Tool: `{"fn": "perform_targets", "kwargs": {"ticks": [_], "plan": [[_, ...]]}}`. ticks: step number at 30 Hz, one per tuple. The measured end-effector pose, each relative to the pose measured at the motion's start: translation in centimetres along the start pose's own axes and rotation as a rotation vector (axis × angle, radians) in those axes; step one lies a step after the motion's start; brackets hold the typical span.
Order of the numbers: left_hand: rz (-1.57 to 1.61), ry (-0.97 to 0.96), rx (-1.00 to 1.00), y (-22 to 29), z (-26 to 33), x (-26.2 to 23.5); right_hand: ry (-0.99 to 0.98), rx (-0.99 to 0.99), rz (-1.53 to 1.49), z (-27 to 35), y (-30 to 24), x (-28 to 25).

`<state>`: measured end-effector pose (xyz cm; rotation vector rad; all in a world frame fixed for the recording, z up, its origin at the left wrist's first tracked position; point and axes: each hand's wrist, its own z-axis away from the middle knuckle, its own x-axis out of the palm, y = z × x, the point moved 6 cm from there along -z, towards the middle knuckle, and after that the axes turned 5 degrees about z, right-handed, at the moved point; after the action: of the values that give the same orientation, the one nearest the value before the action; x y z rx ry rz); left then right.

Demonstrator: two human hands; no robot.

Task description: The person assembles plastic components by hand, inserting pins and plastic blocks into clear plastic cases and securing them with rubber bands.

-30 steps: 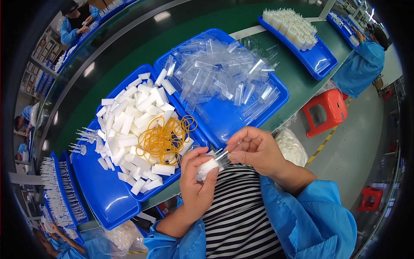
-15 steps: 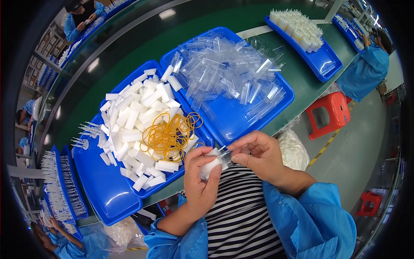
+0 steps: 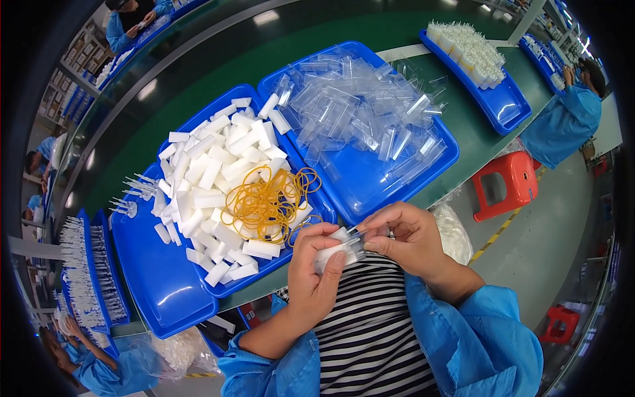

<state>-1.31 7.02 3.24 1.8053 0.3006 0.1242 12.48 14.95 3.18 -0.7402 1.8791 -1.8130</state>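
In front of my striped top, my left hand (image 3: 312, 268) is closed around a white foam block (image 3: 328, 255), thumb on the near side and fingers on the far side. A clear plastic piece (image 3: 355, 246) sticks out at the block's right end, with a thin pale strip along the foam. My right hand (image 3: 415, 243) pinches the end of that clear piece between thumb and fingertips; its other fingers are curled. Just beyond my left hand lies a tangle of yellow rubber bands (image 3: 268, 202), on top of a heap of white foam blocks (image 3: 211, 165).
The foam heap sits in a blue tray (image 3: 173, 306); another blue tray (image 3: 344, 202) holds clear plastic pieces (image 3: 364, 109). Thin pale-tipped parts (image 3: 135, 192) stand at the left. A tray of white bundles (image 3: 466, 53), a red stool (image 3: 506, 185) and co-workers (image 3: 569, 119) are farther right.
Both hands still grip the foam and clear piece, which now sit slightly farther right and tilted, showing more of the foam's length. The whole view has shifted a little.
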Motion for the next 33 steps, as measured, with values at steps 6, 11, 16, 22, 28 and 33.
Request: {"fn": "perform_targets", "kwargs": {"ticks": [6, 11, 16, 22, 28, 33], "plan": [[-0.006, 0.049, 0.077, 0.3, 0.4, 0.0, 0.051, 0.088, -0.19, 0.3, 0.2, 0.6], [-0.066, 0.089, 0.087, 0.7, 0.4, -0.1, -0.001, 0.083, -0.133, 0.2, -0.3, 0.7], [-0.109, 0.076, 0.093, 0.6, 0.3, -0.3, -0.024, 0.122, -0.231, 0.1, -0.2, 0.2], [-0.096, 0.063, 0.113, 1.0, 0.3, -0.2, 0.038, -0.026, 0.042, 0.9, -0.9, -0.1], [-0.087, 0.08, 0.128, 1.4, 0.3, -0.1, 0.067, 0.233, -0.424, 1.1, 1.3, 0.2], [-0.091, 0.08, 0.128, 1.1, 0.3, -0.2, 0.056, 0.166, 0.008, 1.0, -0.3, 0.1]]}}
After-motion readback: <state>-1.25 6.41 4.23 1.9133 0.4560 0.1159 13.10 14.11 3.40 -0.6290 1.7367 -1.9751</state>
